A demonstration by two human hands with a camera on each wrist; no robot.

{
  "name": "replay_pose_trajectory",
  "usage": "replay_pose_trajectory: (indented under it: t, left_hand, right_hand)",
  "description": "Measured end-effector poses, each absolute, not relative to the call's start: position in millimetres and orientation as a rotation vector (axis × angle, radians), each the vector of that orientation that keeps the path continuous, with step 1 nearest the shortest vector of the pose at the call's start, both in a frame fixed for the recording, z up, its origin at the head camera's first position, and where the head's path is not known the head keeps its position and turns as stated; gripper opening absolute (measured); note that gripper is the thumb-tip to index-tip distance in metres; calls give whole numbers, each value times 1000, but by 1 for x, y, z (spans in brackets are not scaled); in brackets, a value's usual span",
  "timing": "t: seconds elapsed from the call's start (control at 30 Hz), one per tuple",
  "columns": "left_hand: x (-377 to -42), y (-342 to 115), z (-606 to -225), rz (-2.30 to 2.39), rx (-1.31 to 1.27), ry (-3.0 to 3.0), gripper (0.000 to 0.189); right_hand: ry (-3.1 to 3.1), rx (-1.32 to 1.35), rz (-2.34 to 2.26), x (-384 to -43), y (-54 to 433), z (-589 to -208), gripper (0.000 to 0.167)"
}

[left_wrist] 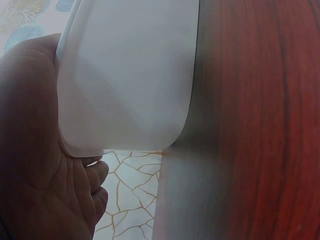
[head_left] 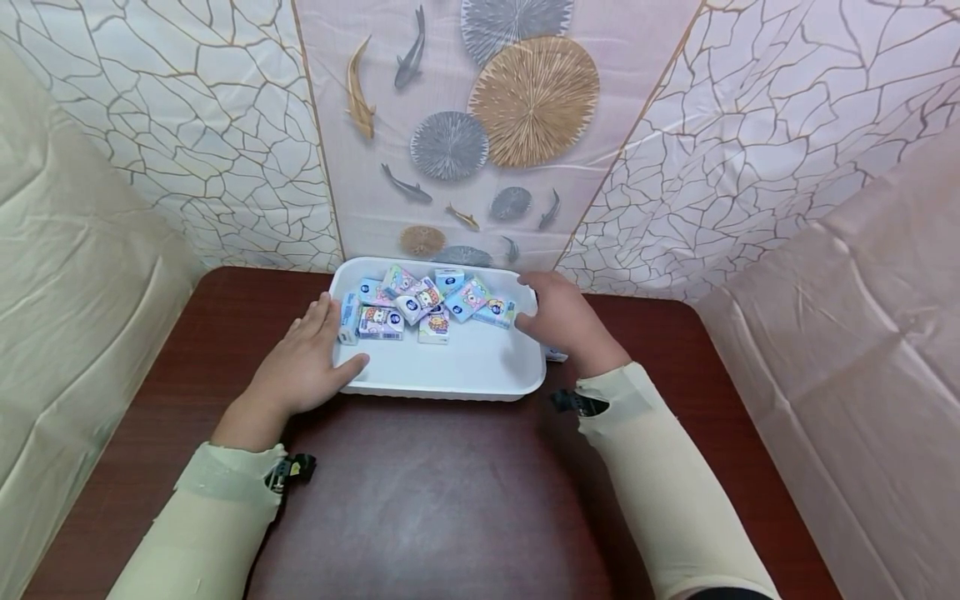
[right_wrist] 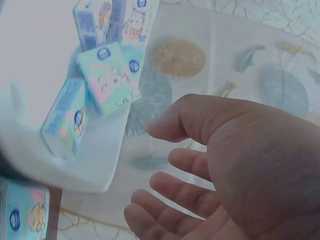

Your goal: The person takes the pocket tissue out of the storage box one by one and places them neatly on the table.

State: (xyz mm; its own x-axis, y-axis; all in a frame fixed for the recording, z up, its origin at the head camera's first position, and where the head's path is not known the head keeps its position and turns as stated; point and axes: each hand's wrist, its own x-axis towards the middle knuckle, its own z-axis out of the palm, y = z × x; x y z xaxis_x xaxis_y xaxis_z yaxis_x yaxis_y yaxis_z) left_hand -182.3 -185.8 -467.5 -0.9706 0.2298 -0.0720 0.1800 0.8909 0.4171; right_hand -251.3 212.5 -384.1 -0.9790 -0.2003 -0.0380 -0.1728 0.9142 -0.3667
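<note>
Hanging in soft creases, a pale cloth (head_left: 67, 250) is lining the far left beside the table (head_left: 420, 500), whose dark reddish-brown top is showing streaky wood grain. A cream sleeve (head_left: 202, 508) of thin fabric is covering the left arm, a black strap (head_left: 292, 469) poking out near its cuff. The left hand (head_left: 303, 358) is lying along the left wall of a white tray (head_left: 450, 367), its fingers extended rather than clenched and its thumb reaching over the rim near the front corner. The tray, smooth, shallow and rounded at its corners, is standing on the table, and small block-shaped packets (head_left: 420, 302) with pastel cartoon printing are leaning and overlapping mostly along its back half. Behind it, a wrinkled backdrop (head_left: 480, 150) is displaying fish and ribbed discs between panels of golden crack lines. The right hand (head_left: 562, 312) is hovering at the tray's right end, fingers loosely bent, thumb and fingertips apart, grasping nothing. Near it, a loose packet (right_wrist: 25, 212) is lying just outside the tray. Another cream sleeve (head_left: 667, 475) is slanting toward the lower right, where a second creased cloth (head_left: 840, 317) is bordering the table.
</note>
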Motion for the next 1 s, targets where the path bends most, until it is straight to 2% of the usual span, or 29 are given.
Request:
replay_pose_trajectory:
  t: [1.0]
  left_hand:
    - [-181, -186, -467, 651, 336, 2925, 110]
  right_hand:
    - [2932, -222, -633, -283, 162, -414, 64]
